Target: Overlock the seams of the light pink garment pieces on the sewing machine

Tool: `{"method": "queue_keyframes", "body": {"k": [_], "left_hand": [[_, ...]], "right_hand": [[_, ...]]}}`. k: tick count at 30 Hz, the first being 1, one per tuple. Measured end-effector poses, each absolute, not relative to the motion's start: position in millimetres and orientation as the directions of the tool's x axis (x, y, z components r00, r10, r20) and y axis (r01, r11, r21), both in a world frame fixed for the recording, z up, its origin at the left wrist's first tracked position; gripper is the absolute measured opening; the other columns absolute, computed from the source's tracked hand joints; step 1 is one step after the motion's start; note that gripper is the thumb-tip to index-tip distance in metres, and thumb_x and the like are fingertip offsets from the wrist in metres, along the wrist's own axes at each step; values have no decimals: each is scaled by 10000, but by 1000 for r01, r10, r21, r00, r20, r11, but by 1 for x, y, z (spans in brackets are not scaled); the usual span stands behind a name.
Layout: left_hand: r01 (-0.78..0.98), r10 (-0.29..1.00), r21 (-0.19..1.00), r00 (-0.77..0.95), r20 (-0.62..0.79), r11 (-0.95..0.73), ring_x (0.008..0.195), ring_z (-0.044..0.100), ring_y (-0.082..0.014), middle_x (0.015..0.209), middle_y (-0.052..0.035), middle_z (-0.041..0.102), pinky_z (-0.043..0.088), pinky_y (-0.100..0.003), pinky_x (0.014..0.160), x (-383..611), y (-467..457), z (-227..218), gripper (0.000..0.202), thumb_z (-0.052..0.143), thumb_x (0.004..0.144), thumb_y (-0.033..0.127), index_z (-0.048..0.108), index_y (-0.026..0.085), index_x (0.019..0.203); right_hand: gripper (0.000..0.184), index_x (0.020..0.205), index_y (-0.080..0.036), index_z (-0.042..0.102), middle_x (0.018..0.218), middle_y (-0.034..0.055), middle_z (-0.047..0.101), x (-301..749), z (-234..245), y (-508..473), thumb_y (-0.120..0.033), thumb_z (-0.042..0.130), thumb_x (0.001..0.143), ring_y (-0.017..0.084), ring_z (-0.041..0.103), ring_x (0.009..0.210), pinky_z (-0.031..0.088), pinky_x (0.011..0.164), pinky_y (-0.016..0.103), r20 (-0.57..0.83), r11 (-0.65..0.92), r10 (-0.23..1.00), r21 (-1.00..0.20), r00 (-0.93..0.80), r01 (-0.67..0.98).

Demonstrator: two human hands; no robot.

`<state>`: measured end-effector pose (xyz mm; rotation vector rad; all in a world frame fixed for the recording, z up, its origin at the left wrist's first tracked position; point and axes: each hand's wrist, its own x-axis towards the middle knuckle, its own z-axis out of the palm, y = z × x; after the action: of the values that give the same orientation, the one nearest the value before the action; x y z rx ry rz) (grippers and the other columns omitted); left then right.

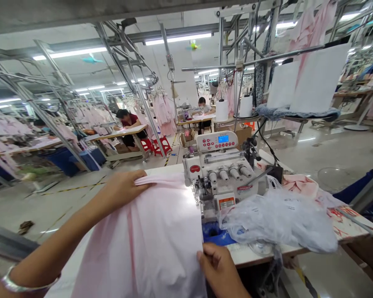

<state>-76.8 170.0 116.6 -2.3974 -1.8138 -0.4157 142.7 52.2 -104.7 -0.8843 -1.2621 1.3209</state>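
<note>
A large piece of pale pink fabric [136, 236] lies across the front of the white sewing table [248, 256], with a darker pink seam line running down it. My left hand [124, 192] grips a folded upper edge of the fabric, just left of the overlock sewing machine [219, 174]. My right hand [219, 265] pinches the fabric's right edge near the table's front, below the machine's needle area. A silver bangle [27, 283] circles my left wrist. The fabric covers the table's left part.
A crumpled clear plastic bag [279, 219] and printed pink fabric [300, 185] lie right of the machine. Beyond the table stretch a concrete floor, metal garment rails hung with pink garments, and co-workers seated at other tables [127, 124].
</note>
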Motion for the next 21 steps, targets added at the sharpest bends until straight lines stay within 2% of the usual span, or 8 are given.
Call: {"method": "queue_keyframes", "body": {"k": [3, 9, 12, 14, 16, 18, 19, 21], "left_hand": [[961, 941, -32, 276, 196, -276, 775, 628, -199, 832, -11, 720, 338, -209, 675, -69, 180, 137, 337, 501, 892, 451, 713, 193, 936], [919, 881, -257, 369, 297, -298, 872, 647, -192, 918, -21, 716, 354, -201, 734, -51, 192, 177, 490, 404, 920, 481, 709, 119, 1049], [890, 837, -350, 414, 358, -291, 969, 659, -223, 967, -3, 697, 372, -243, 823, -54, 204, 197, 695, 237, 912, 554, 678, 66, 1137], [880, 815, -375, 435, 384, -293, 1065, 642, -275, 1035, -25, 679, 391, -322, 881, -62, 215, 206, 826, 130, 885, 605, 631, 30, 1204], [869, 785, -398, 458, 418, -295, 1220, 552, -353, 1220, -90, 624, 390, -447, 942, -71, 225, 206, 858, 82, 891, 607, 559, 19, 1296], [849, 740, -422, 501, 450, -318, 1363, 382, -423, 1445, -165, 457, 316, -574, 1016, -77, 229, 190, 793, 116, 942, 578, 475, 26, 1384], [840, 717, -429, 521, 464, -333, 1405, 304, -440, 1514, -187, 370, 266, -609, 1049, -79, 227, 175, 742, 161, 972, 559, 453, 35, 1408], [803, 670, -446, 585, 458, -396, 1450, 231, -421, 1577, -190, 287, 200, -601, 1109, -79, 211, 135, 623, 293, 1009, 512, 461, 77, 1423]], "right_hand": [[457, 737, -145, 688, 677, 19, 541, 143, -107, 55, -555, 587, 911, 176, 477, 663, 404, 611, 258, 176, 140, 972, -965, -153, -221], [448, 710, -153, 656, 666, 8, 529, 144, -96, 56, -574, 642, 862, 159, 452, 631, 388, 594, 258, 121, 62, 974, -954, -190, -293], [508, 610, -170, 533, 610, -20, 419, 142, -90, 63, -618, 644, 821, 130, 366, 582, 317, 535, 237, 96, 47, 985, -950, -146, -310], [568, 553, -194, 414, 570, -45, 319, 142, -86, 69, -656, 647, 786, 106, 276, 547, 241, 496, 228, 84, 47, 991, -950, -108, -308], [600, 540, -206, 357, 553, -58, 270, 143, -83, 73, -681, 633, 782, 97, 228, 539, 204, 485, 226, 77, 40, 991, -954, -113, -298], [609, 539, -204, 358, 550, -59, 270, 144, -82, 70, -697, 605, 798, 97, 225, 539, 206, 482, 224, 74, 34, 989, -959, -132, -282], [603, 545, -199, 378, 554, -58, 283, 145, -83, 66, -697, 593, 808, 98, 234, 540, 218, 486, 223, 71, 31, 988, -962, -138, -273], [566, 572, -182, 454, 575, -46, 343, 146, -87, 53, -668, 605, 820, 105, 288, 548, 262, 500, 225, 60, 20, 987, -966, -147, -257]]}}
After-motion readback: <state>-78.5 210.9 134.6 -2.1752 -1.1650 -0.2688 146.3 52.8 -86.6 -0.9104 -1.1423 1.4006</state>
